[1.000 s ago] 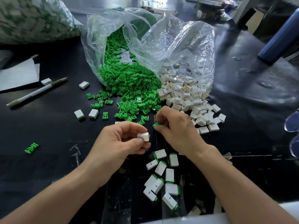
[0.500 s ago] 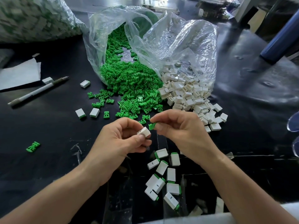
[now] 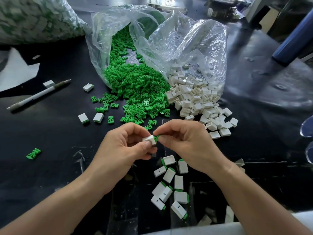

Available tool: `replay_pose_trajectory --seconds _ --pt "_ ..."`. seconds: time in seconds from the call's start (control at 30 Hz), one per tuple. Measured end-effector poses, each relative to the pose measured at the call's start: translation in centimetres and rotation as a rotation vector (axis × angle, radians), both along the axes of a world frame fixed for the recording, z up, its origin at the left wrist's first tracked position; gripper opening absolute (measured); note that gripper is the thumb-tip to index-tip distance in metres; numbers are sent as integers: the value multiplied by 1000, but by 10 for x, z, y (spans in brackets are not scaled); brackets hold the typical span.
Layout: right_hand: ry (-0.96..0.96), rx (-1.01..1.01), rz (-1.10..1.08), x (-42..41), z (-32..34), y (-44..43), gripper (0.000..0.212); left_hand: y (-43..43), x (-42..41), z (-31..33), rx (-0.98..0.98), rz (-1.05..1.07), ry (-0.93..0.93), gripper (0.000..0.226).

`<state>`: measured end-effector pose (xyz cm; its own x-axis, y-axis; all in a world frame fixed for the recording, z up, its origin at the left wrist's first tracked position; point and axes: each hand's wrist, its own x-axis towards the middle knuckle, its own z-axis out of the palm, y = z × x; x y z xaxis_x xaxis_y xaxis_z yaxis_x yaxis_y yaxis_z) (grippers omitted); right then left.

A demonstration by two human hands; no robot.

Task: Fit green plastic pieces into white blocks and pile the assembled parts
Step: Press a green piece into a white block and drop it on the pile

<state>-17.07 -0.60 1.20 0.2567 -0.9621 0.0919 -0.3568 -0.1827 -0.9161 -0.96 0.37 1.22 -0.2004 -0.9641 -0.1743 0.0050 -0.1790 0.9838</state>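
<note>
Fingertips [image 3: 147, 145] of my L hand [image 3: 128, 150] are pinching a white block [image 3: 148, 138] above the table [image 3: 50, 133], & R hand [image 3: 184, 143] is pinching a green piece [image 3: 157, 137], its tip touching the block's end. I'm reckoning this is the fitting step, piece not yet seated; next move is calling for squaring it w/ the slot, pushing straight in, then dropping the part on the pile [image 3: 178, 182] under my R wrist.

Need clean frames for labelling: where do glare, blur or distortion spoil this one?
Head view: glare streaks the clear bag and the glossy black table; top left, the big sack is blurred; the wide lens bends the edges; at centre the left hand, right hand, white block and green piece look sharp.
</note>
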Motion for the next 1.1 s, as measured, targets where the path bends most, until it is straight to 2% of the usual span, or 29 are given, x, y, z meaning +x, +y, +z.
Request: replay_pose_trajectory --seconds 0.13,0.4,0.7,0.9,1.0,1.1 --pt "-22 17 -22 -2 -1 -1 28 0 1 0 -7 -2 1 9" --pt "33 107 12 -3 -3 -1 22 -1 2 0 -2 7 15 8" --pt "153 -20 61 -1 -2 2 21 1 1 2 44 -22 17 11" --pt "276 -21 155 -3 1 4 20 2 3 4 -35 -99 -69 20" --pt "373 -121 185 -4 3 5 18 2 4 2 -81 -116 -138 17" --pt "526 -255 196 -1 4 8 16 2 5 -1 -129 -130 -219 5"
